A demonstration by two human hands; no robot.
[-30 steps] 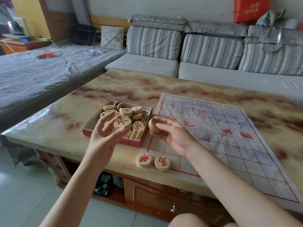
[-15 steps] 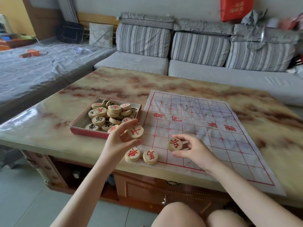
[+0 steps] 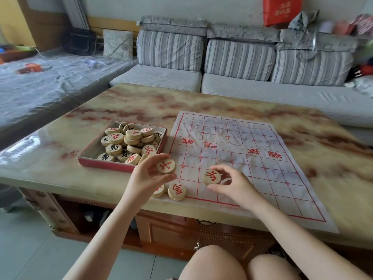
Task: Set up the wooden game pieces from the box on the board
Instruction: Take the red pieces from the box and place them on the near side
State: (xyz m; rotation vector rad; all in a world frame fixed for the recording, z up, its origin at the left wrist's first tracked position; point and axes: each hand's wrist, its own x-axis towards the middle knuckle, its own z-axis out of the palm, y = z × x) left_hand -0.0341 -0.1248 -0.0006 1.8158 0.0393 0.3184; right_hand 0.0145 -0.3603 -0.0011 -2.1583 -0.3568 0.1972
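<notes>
1. Okay, my left hand (image 3: 144, 178) has its fingers curled round a wooden piece with a red mark (image 3: 166, 166), face towards me. It is raised just over the gap between the box (image 3: 105, 165) and the board (image 3: 252, 158)
2. My right hand (image 3: 234, 185) pinches a second red-marked piece (image 3: 212, 177) between thumb and fingertips, low over the board's near left squares. I cannot tell whether its lower edge touches the sheet
3. First worry, as I judge it: the board is a thin, creased sheet on the glossy table (image 3: 50, 156). Sliding a piece down instead of setting it straight could drag the sheet and bunch the creases
4. Second worry: a corner piece (image 3: 177, 191) and its neighbour (image 3: 158, 191) rest at the board's near left corner, close to the table's front edge and right under my left wrist. A careless sweep could knock them onto the floor (image 3: 30, 249)
5. Third worry: both grips are light fingertip holds on smooth round discs, so a slip could send one rolling off the table
6. Fourth worry: the heap (image 3: 129, 142) in the box is piled above the low wall, so digging into it roughly could spill pieces
7. Now the count: two hands and one piece in each, so two held. Two more rest at the corner, the neighbour half hidden behind my left hand. One box, one board
8. In the heap I make out roughly eighteen pieces, red and black marks mixed. They lie stacked, so I cannot tell the true number
</notes>
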